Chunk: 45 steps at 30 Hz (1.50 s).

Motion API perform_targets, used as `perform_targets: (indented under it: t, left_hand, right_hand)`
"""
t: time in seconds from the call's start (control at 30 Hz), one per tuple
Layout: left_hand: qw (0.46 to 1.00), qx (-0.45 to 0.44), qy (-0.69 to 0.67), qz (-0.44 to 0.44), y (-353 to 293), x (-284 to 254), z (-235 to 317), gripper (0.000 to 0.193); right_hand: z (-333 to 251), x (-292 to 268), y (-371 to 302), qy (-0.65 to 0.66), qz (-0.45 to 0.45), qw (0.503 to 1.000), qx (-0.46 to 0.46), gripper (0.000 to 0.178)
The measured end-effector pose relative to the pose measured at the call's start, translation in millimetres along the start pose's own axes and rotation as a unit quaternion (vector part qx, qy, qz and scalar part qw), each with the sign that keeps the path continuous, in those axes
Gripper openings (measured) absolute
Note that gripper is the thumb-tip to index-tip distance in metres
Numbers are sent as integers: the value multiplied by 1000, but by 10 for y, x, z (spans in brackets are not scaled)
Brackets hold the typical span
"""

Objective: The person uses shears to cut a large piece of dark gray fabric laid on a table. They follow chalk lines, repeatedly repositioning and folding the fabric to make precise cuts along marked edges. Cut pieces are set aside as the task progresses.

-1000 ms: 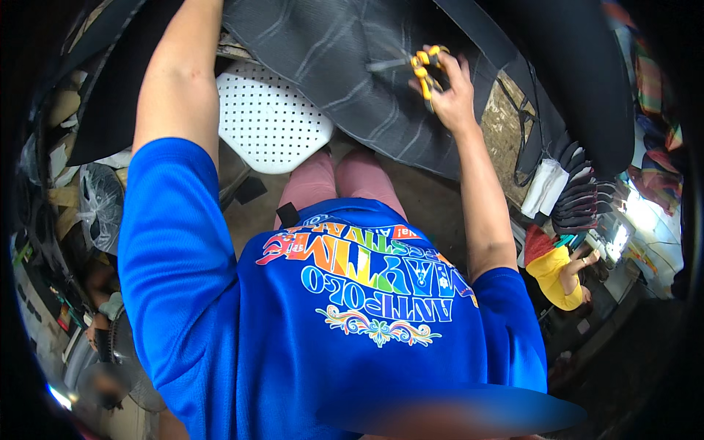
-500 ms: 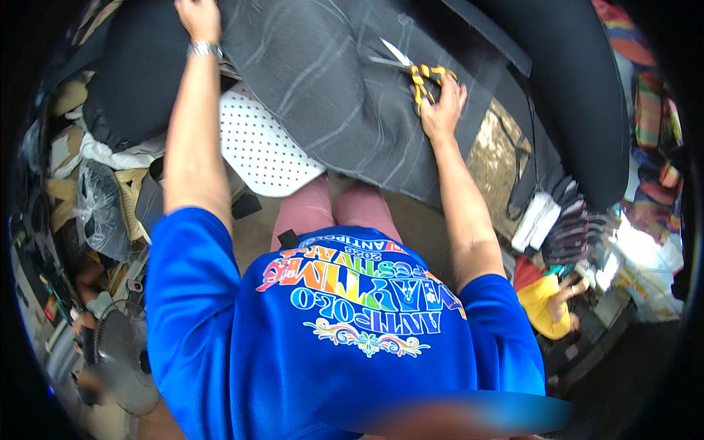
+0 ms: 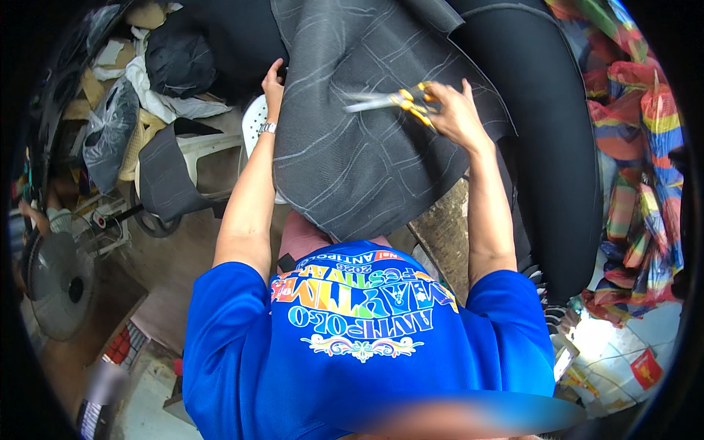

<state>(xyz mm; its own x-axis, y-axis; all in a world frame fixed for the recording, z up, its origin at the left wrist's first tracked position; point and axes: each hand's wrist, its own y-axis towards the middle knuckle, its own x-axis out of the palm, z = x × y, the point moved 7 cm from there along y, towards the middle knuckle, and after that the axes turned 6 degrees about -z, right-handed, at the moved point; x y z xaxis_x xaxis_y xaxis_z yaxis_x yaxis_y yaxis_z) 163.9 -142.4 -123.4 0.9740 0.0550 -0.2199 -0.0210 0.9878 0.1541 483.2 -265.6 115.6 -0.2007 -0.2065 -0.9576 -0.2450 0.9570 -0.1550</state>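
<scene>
A large sheet of dark grey fabric marked with pale curved lines is draped in front of me, its near edge over my legs. My left hand is closed at the sheet's left edge, some fingers hidden behind it. Over the sheet's right part, my right hand grips yellow-and-black handled scissors. Their blades point left, smeared by motion and slightly parted, above the cloth. A white perforated chair seat shows beside my left wrist.
On the right lies a long black padded roll, with a worn wooden board nearer me. Colourful striped bundles fill the far right. A fan, a plastic bag and a hanging grey cloth piece are at left.
My left hand has come down from the top to the sheet's left edge. The fabric has shifted and bunched, and the scissors have swung to point left. My view has turned.
</scene>
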Motion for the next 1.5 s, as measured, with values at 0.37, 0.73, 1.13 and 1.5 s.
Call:
perform_targets:
  t: [0.37, 0.73, 1.13, 1.5]
  left_hand:
    - [890, -193, -411, -32, 224, -638, 879, 66]
    - [941, -187, 127, 253, -421, -1591, 231, 59]
    - [867, 38, 496, -33, 202, 628, 1287, 85]
    - [832, 100, 503, -213, 553, 2250, 1044, 77]
  right_hand:
    - [643, -119, 619, 172, 225, 958, 52, 79]
    - [728, 819, 1469, -35, 262, 955, 136, 37]
    - [1117, 392, 232, -46, 151, 955, 252, 32]
    - [1813, 500, -218, -128, 234, 936, 228, 36]
